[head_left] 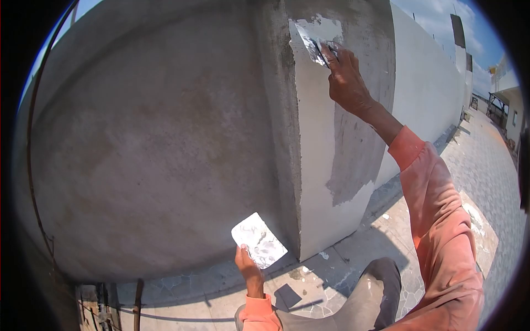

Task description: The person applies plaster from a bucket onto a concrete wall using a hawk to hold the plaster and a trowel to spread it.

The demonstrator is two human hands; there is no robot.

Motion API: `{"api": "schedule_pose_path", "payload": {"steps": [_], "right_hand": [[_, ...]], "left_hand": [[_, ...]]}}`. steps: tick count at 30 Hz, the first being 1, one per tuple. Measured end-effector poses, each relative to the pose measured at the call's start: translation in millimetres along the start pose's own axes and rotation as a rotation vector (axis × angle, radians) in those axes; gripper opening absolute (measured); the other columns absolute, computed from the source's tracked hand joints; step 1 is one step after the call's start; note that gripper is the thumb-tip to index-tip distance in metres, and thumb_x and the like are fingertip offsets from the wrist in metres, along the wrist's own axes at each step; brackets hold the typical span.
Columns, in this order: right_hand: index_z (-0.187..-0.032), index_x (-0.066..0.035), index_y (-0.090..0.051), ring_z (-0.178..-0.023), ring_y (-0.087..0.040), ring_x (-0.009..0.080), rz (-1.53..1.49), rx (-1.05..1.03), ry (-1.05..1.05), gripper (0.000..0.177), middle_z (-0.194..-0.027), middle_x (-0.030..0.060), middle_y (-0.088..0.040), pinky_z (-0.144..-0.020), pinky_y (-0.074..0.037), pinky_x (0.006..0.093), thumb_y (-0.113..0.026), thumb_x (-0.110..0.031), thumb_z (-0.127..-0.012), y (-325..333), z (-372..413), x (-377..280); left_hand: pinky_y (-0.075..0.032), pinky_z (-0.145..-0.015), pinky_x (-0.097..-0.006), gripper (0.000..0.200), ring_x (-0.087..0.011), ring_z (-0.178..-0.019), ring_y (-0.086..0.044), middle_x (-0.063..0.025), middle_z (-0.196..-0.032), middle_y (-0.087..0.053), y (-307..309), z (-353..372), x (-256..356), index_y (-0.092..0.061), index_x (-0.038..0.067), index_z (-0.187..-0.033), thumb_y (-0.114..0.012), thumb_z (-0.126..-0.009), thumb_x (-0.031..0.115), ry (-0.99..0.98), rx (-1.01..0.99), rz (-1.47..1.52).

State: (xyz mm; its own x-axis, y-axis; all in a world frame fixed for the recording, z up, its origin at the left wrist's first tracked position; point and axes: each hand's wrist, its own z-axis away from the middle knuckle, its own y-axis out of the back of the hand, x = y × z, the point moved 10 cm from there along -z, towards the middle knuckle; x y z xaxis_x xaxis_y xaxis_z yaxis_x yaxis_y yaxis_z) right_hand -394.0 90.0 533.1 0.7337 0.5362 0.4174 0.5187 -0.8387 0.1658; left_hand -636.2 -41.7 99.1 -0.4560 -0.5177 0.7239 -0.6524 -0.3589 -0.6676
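Right hand on putty knife, handle hidden; left hand on plate

Place: outdoors, open yard, full sun.
Lft wall: bare grey render, rough & blotchy, fills most of what I see.
Pier: juts fwd btwn the grey wall & the far wall; coarse edge.
Pier face: white skim over most; grey patch mid-rt.
Far wall: long, white, runs off to rt bkgd.
Floor: grey paving blocks; white splats at pier foot.
Sheet: pale, flat on paving, rt side.
Rod: thin, rusty, up the lft edge.
Bldg: pale, far rt.
Sky: blue, thin cloud.
Light: hard, sharp shadows on paving.
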Motion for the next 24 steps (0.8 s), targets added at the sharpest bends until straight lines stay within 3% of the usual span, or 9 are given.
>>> {"api": "schedule_pose_path", "payload": {"steps": [2, 5, 8, 11, 14, 17, 24], "right_hand": [[-0.135, 0.004, -0.04, -0.119, -0.038, 0.0444, -0.023, 0.03, -0.246, 0.057, -0.124, 0.0287, -0.04, -0.101, -0.033, 0.0497, -0.051, 0.001, -0.079, 6.4, -8.4, 45.2], [-0.132, 0.007, -0.041, -0.113, -0.043, 0.044, -0.053, -0.208, -0.723, 0.055, -0.118, 0.0292, -0.042, -0.096, -0.038, 0.0523, -0.051, -0.008, -0.08, -19.4, -14.8, 119.4], [-0.131, 0.008, -0.042, -0.109, -0.044, 0.0429, -0.051, -0.261, -0.676, 0.057, -0.116, 0.0304, -0.041, -0.091, -0.042, 0.0524, -0.051, -0.015, -0.08, -50.5, -23.9, 117.6], [-0.13, 0.007, -0.045, -0.112, -0.043, 0.0409, 0.049, -0.139, -0.4, 0.056, -0.121, 0.0298, -0.04, -0.096, -0.04, 0.0488, -0.053, -0.008, -0.077, -31.6, -27.8, 31.9], [-0.134, 0.005, -0.042, -0.113, -0.042, 0.0408, 0.042, -0.069, -0.162, 0.061, -0.125, 0.0282, -0.039, -0.097, -0.039, 0.0479, -0.053, -0.001, -0.075, -27.3, -13.3, -18.9], [-0.13, 0.004, -0.047, -0.113, -0.043, 0.0394, 0.017, -0.014, 0.005, 0.054, -0.124, 0.0267, -0.041, -0.095, -0.038, 0.0483, -0.055, 0.004, -0.077, -21.6, 15.4, -50.7], [-0.132, 0.002, -0.044, -0.111, -0.047, 0.0346, -0.097, -0.183, 0.101, 0.053, -0.121, 0.0209, -0.047, -0.097, -0.04, 0.0448, -0.053, 0.005, -0.08, -13.3, 107.3, -107.5]], "left_hand": [[-0.046, -0.089, -0.0307, 0.037, -0.0205, -0.102, -0.06, -0.0148, -0.115, -0.06, 3.5, 1.6, -2.6, -0.047, -0.007, -0.125, -0.038, -0.099, 0.017, 0.022, 0.017, 0.017], [-0.046, -0.089, -0.0315, 0.037, -0.0209, -0.102, -0.06, -0.0148, -0.114, -0.06, 3.2, 2.4, -4.6, -0.047, -0.007, -0.125, -0.038, -0.099, 0.017, 0.051, 0.035, 0.057], [-0.046, -0.089, -0.0318, 0.036, -0.0207, -0.101, -0.06, -0.0144, -0.114, -0.06, 2.6, 2.8, -3.8, -0.047, -0.007, -0.125, -0.038, -0.099, 0.017, 0.051, 0.045, 0.045], [-0.047, -0.088, -0.0314, 0.035, -0.0203, -0.1, -0.06, -0.0139, -0.113, -0.06, -0.2, 2.1, -1.3, -0.048, -0.006, -0.123, -0.037, -0.099, 0.016, 0.042, 0.028, 0.039], [-0.047, -0.087, -0.0309, 0.035, -0.02, -0.099, -0.06, -0.0138, -0.113, -0.06, 1.1, 2.4, -1.0, -0.049, -0.006, -0.123, -0.037, -0.099, 0.016, 0.036, 0.035, 0.035], [-0.047, -0.087, -0.0305, 0.036, -0.0199, -0.1, -0.06, -0.0138, -0.112, -0.06, 0.6, 1.8, -4.8, -0.049, -0.007, -0.123, -0.037, -0.098, 0.017, 0.061, 0.014, 0.056], [-0.052, -0.084, -0.0344, 0.036, -0.0231, -0.097, -0.063, -0.0141, -0.112, -0.06, -6.2, 7.4, -0.5, -0.049, -0.005, -0.122, -0.037, -0.098, 0.019, 0.103, 0.027, 0.135]]}}
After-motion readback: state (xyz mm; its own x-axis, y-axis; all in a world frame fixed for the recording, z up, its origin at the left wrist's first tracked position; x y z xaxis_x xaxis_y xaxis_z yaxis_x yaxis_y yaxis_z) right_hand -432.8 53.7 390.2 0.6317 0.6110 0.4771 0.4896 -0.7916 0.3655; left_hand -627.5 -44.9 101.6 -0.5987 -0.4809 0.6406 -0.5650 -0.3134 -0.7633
